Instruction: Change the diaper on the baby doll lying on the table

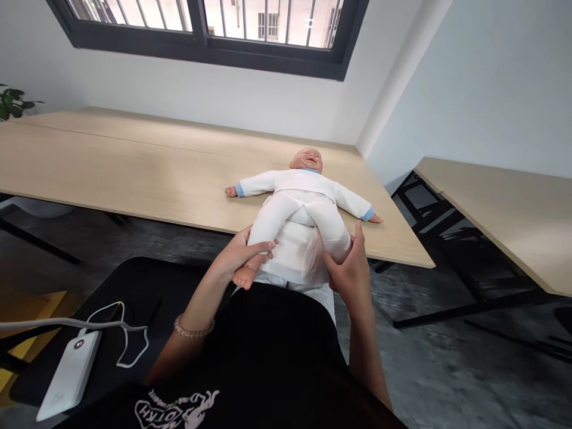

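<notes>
Interior of an office or classroom type; the pictures do not settle which. Two plain tables with pale wood-look tops, one long (134, 155) and one to its right (504, 202), stand on dark legs (469, 311). A black chair (147, 280) bears a white power bank (69, 375). White walls (223, 95), a mottled grey floor (429, 357), a dark-framed window (201, 39) with bars, and a leafy plant (18, 104) complete the furnishings visible.

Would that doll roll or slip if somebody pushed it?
The doll probably wouldn't roll: it lies on its back, arms spread wide. Its cloth outfit should give fair grip, though the smooth, shiny head may feel slicker.
</notes>
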`<move>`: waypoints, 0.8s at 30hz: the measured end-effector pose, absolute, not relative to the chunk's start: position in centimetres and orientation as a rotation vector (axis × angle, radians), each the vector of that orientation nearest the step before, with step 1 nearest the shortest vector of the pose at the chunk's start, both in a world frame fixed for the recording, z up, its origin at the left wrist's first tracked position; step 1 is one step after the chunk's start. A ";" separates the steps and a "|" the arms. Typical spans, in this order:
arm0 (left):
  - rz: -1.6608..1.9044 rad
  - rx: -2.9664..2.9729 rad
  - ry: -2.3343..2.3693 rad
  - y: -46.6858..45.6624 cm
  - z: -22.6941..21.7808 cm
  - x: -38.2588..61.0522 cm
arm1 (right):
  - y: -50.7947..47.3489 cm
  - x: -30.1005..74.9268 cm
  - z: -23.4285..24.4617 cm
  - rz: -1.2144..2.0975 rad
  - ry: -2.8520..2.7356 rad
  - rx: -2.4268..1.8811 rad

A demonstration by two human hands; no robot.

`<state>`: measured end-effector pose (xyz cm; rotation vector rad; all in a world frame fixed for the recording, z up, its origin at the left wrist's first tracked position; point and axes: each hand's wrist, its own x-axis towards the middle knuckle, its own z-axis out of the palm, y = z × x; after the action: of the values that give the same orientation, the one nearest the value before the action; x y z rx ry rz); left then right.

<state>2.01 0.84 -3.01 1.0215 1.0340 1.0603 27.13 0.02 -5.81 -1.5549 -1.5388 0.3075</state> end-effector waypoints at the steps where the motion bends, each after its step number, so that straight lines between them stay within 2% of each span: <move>1: 1.099 1.072 1.091 1.0 -3.0 1.7 | 0.1 27.2 -5.9 0.294 -1.549 -1.557; 9: 1.176 1.135 1.161 1.4 -4.6 0.7 | -0.3 27.2 -4.9 0.208 -1.545 -1.653; 15: 1.165 0.972 1.037 1.6 -5.6 0.9 | 0.3 28.5 -5.9 0.056 -1.843 -1.534; 24: 1.130 0.619 0.932 0.8 -3.8 2.2 | 0.4 26.5 -7.3 -0.267 -2.103 -1.439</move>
<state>2.22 0.80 -3.85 0.6192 0.9319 1.1296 26.52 0.39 -7.34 -1.4391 -2.1030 -0.2666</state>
